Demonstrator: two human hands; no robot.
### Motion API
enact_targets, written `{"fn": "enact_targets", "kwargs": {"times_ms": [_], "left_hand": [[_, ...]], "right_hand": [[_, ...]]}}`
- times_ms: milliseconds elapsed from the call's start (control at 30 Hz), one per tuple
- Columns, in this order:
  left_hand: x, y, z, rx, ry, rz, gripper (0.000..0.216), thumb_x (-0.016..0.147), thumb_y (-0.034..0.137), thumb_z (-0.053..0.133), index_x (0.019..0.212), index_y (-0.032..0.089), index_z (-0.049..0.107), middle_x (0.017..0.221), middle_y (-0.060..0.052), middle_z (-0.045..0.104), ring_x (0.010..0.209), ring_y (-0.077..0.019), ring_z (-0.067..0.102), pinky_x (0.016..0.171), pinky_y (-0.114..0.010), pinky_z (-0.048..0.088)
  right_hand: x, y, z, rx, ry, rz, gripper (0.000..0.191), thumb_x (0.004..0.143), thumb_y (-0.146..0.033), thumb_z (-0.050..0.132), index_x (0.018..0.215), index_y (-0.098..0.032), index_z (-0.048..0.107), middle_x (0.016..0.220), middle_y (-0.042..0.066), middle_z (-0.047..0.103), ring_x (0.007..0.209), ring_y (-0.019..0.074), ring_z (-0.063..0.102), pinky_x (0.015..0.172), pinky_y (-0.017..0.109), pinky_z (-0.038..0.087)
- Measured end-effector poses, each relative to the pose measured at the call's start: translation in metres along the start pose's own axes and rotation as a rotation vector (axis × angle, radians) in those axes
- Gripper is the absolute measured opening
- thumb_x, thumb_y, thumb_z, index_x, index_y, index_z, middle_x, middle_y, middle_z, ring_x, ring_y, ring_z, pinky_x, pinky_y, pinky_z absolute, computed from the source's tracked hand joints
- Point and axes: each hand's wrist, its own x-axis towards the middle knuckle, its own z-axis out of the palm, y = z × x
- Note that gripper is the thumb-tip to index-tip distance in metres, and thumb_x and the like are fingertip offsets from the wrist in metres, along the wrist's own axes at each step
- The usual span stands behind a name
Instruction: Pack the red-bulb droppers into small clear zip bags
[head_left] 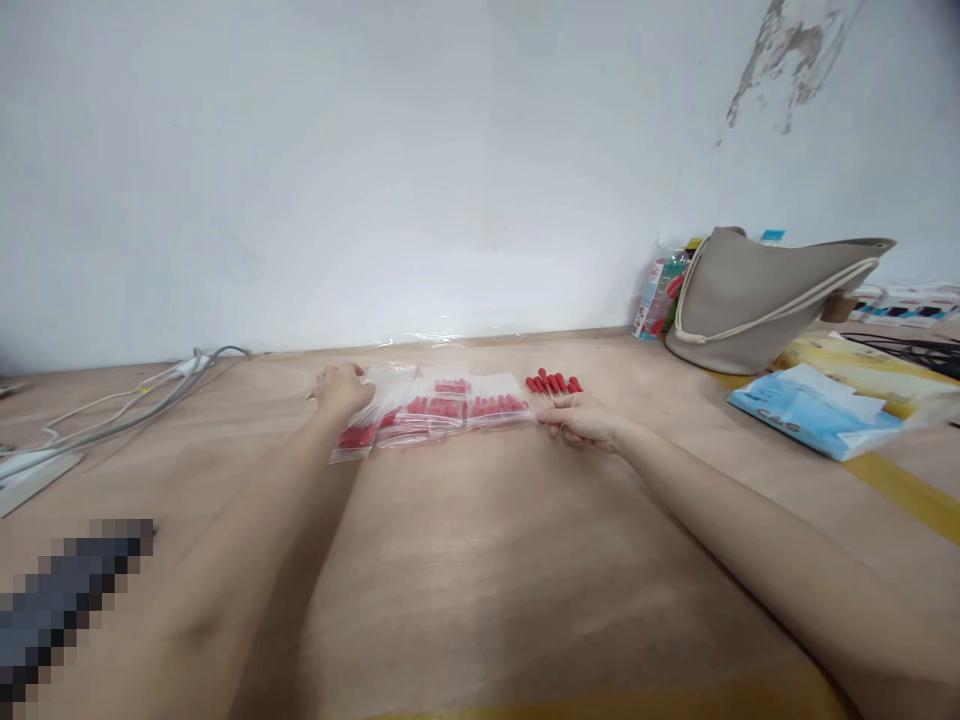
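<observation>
Both my arms reach far out over a wooden table (480,560). My left hand (341,390) is closed on the edge of a clear plastic bag (367,425) with small red pieces inside. To its right lie more clear bags of red pieces (457,408) in a row. My right hand (581,420) is closed on a bunch of thin sticks with red tips (553,383), which fan out above the fingers just right of the bags.
A beige bucket bag (750,300) stands at the back right by the white wall, with bottles (660,290) behind it. A blue tissue pack (817,410) lies in front of it. Grey and white cables (127,400) trail at the left.
</observation>
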Motion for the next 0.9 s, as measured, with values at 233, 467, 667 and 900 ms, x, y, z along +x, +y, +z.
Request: {"fn": "enact_targets", "kwargs": {"times_ms": [233,467,667,900], "left_hand": [[-0.006,0.029,0.022,0.109,-0.178,0.078,0.035,0.063,0.050,0.064,0.064,0.014,0.065,0.081,-0.014,0.067,0.088,-0.0327,0.061,0.075,-0.034,0.045],[-0.013,0.039,0.030,0.064,-0.075,0.003,0.022,0.071,0.036,0.060,0.072,0.015,0.065,0.081,-0.015,0.067,0.087,-0.0336,0.061,0.070,-0.037,0.045],[-0.033,0.049,-0.006,-0.128,0.148,0.117,0.033,0.090,0.028,0.030,0.099,0.012,0.057,0.102,-0.013,0.064,0.096,-0.0243,0.058,0.082,-0.034,0.044],[-0.159,0.039,-0.026,-0.278,-0.350,1.001,0.025,0.090,0.034,0.041,0.093,0.023,0.062,0.103,-0.004,0.065,0.098,-0.0187,0.059,0.087,-0.033,0.047]], "right_hand": [[0.006,0.010,0.004,0.024,0.006,-0.022,0.022,0.074,-0.028,0.060,0.061,-0.016,0.048,0.045,-0.007,0.048,0.027,0.0002,0.022,0.029,0.017,0.009],[0.008,0.015,0.003,0.007,-0.003,-0.048,0.026,0.072,-0.034,0.063,0.061,-0.017,0.047,0.044,-0.007,0.046,0.028,0.0005,0.021,0.030,0.018,0.008],[0.010,0.011,0.000,0.007,0.150,-0.108,0.023,0.072,-0.035,0.059,0.062,-0.018,0.047,0.045,-0.007,0.046,0.031,0.0021,0.026,0.033,0.018,0.017],[0.013,0.007,-0.024,-0.446,0.614,-0.377,0.014,0.069,-0.027,0.056,0.070,-0.015,0.062,0.065,0.001,0.062,0.058,0.0107,0.053,0.055,0.021,0.037]]}}
